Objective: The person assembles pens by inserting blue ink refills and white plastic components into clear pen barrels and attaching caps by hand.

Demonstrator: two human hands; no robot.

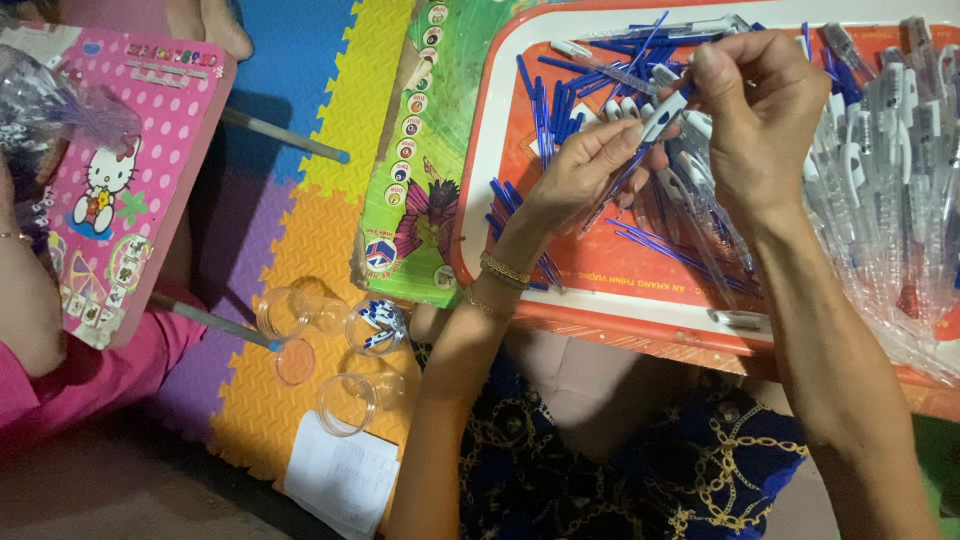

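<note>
Over an orange-and-white tray (640, 305) on my lap, both hands work on one pen. My left hand (585, 170) grips a thin blue refill that slants down toward the tray. My right hand (755, 105) pinches a clear pen barrel (662, 118) with a white tip, its end meeting the refill between my fingers. Loose blue refills (545, 115) lie scattered across the tray's left and middle. A heap of clear pen barrels (890, 170) with blue and white parts fills the tray's right side.
Several clear plastic cups (345, 403) stand on the coloured foam mat (300, 230) at my left; one cup (377, 325) holds small blue-white parts. A white paper (340, 480) lies by them. Another person in pink (50, 350) works at a pink board (130, 170).
</note>
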